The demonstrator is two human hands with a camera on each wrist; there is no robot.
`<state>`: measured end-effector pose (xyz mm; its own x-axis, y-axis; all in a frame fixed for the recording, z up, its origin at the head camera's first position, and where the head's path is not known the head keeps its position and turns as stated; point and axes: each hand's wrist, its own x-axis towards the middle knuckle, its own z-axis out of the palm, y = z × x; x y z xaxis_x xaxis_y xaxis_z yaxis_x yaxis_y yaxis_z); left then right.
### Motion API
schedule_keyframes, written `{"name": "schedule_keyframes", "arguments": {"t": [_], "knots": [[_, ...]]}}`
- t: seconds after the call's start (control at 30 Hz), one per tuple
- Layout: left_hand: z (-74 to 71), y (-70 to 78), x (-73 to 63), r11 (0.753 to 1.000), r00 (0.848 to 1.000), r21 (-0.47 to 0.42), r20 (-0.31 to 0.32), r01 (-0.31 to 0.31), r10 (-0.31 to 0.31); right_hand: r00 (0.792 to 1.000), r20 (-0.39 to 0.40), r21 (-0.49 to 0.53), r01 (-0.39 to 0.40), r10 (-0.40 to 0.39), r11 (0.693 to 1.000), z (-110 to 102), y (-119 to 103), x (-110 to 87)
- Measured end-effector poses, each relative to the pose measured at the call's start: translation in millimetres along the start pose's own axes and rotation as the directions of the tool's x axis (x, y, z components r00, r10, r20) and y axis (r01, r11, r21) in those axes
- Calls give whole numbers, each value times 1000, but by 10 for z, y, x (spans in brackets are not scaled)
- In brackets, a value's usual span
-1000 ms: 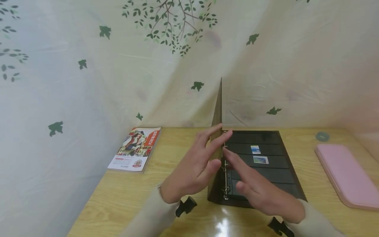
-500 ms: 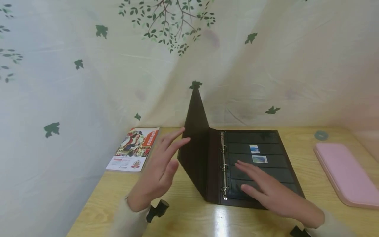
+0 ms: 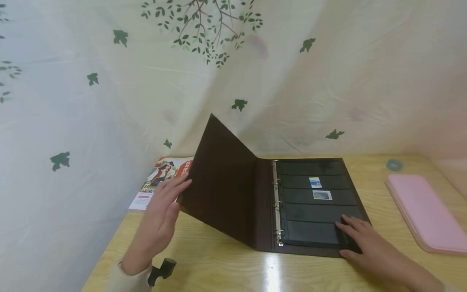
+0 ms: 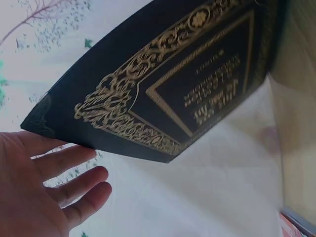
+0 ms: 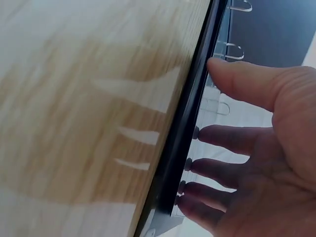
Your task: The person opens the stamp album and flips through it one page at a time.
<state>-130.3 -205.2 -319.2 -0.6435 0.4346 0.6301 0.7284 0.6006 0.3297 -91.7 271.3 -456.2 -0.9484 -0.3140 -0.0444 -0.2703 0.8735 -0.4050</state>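
Observation:
A dark ring-binder stamp album (image 3: 317, 212) lies on the table with its front cover (image 3: 222, 186) tilted up to the left. Two small stamps (image 3: 315, 182) sit in the black pocket page, right of the metal rings (image 3: 277, 206). Straight fingers of my left hand (image 3: 155, 223) are at the cover's outer edge; in the left wrist view, gold ornament and lettering show on the cover's outside (image 4: 197, 84). My right hand (image 3: 375, 251) has its fingertips on the page's lower right corner, the thumb by the album's near edge (image 5: 182, 118).
A colourful booklet (image 3: 164, 174), partly hidden by the cover, lies at the back left. To the right are a pink case (image 3: 427, 213) and a small blue-green ring-shaped object (image 3: 394, 164). A patterned curtain (image 3: 284, 89) hangs behind the wooden table (image 3: 204, 259).
The cover has swung from upright down to the left, my left hand moving with it. My right hand has moved from near the rings to the page's lower right corner.

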Motion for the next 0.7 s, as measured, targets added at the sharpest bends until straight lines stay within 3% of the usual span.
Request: {"name": "schedule_keyframes", "arguments": {"t": [0.2,0.27,0.37,0.47,0.57,0.63,0.7], "knots": [[18,-128,-207,988,990,72,37,136,-138,1000,-13,0,-8,8,1000,-10,141,-46],[54,-173,-275,974,977,108,61,198,-205,1000,-6,-4,-11,11,1000,-23,179,-45],[127,-237,-368,944,943,150,118,294,-312,1000,-15,-12,-3,3,1000,-45,224,-50],[215,-283,-441,905,889,187,193,383,-416,1000,-22,-16,7,-7,1000,-68,246,-62],[308,-309,-496,854,810,233,276,466,-518,1000,-24,-9,16,-16,1000,-84,255,-76],[369,-325,-528,828,762,274,328,489,-559,1000,-24,-3,16,-16,1000,-94,255,-83],[431,-345,-557,812,726,309,366,495,-582,1000,-22,1,11,-11,1000,-101,251,-87]]}}
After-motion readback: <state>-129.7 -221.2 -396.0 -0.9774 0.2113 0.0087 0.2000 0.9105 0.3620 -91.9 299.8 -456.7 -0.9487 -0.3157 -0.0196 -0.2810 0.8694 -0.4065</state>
